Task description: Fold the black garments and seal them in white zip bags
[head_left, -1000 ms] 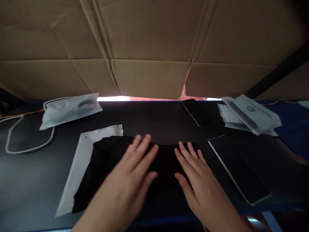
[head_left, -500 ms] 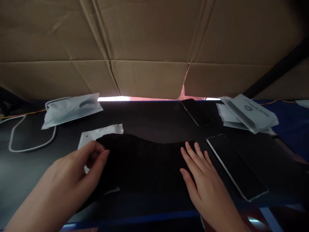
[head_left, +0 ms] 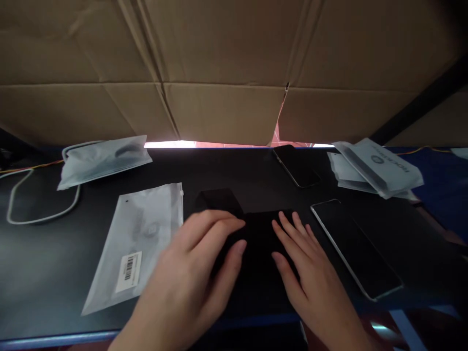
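A piece of black cloth (head_left: 258, 243) lies in front of me, its left part folded up and over toward the middle. My left hand (head_left: 193, 268) has thumb and fingers closed on that folded part. Flat on the right end of the cloth rests my right hand (head_left: 307, 273), fingers stretched out. Left of the cloth, a frosted zip bag (head_left: 146, 214) with a barcode label lies on the black tabletop, partly behind my left hand. The cloth's outline is hard to tell against the dark table.
A large phone (head_left: 356, 248) lies right of my right hand, a smaller phone (head_left: 297, 165) behind it. More frosted bags (head_left: 387, 168) are stacked at back right. A filled bag (head_left: 104, 161) and a white cable (head_left: 40, 222) lie at left. Cardboard (head_left: 223, 112) stands behind the table.
My left hand has moved right, folding the cloth's left end toward the middle and uncovering the zip bag with its barcode label. My right hand has stayed nearly still.
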A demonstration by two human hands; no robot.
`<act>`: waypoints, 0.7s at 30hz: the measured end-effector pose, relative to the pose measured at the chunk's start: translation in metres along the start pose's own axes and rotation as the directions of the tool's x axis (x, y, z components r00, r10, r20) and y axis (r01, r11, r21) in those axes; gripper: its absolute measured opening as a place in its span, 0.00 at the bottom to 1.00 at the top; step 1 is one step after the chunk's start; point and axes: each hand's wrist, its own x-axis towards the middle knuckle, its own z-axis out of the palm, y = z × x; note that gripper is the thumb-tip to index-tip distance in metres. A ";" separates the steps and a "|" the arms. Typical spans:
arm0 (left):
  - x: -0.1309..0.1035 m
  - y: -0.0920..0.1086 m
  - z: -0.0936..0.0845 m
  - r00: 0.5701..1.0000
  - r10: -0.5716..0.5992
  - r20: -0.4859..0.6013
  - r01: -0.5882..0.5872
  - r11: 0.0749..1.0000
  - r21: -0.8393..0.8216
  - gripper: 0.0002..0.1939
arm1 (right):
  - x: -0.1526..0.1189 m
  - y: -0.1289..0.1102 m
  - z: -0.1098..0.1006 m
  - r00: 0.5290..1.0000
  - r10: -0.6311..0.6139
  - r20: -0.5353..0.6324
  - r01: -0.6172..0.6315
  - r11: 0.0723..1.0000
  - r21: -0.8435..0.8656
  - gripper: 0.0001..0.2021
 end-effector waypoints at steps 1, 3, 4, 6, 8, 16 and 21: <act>-0.003 -0.007 -0.001 0.999 0.046 -0.015 -0.044 0.995 0.089 0.15 | 0.000 0.000 -0.001 1.000 0.000 0.004 0.000 1.000 0.006 0.27; -0.009 -0.022 0.005 0.992 0.113 0.051 -0.122 0.961 0.249 0.23 | 0.000 0.000 -0.001 1.000 0.001 0.003 -0.001 1.000 0.003 0.27; -0.011 -0.028 0.010 0.987 0.119 0.108 -0.146 0.944 0.295 0.28 | 0.001 0.000 -0.001 1.000 0.000 0.001 0.000 1.000 -0.004 0.26; -0.016 -0.036 0.022 0.976 0.096 0.193 -0.158 0.928 0.337 0.33 | 0.001 -0.001 0.000 1.000 -0.001 0.004 0.001 1.000 -0.017 0.26; -0.018 -0.037 0.024 0.976 0.068 0.208 -0.139 0.927 0.347 0.33 | 0.002 -0.001 0.000 1.000 -0.002 0.011 0.002 1.000 -0.014 0.26; -0.016 -0.033 -0.025 0.896 -0.434 0.090 0.324 0.781 0.534 0.23 | -0.004 -0.001 -0.008 0.994 0.093 -0.050 -0.083 0.979 0.187 0.26; -0.013 -0.037 -0.016 0.815 -0.539 0.214 0.412 0.798 0.441 0.15 | -0.010 0.001 -0.009 0.968 0.199 -0.151 -0.148 0.944 0.294 0.23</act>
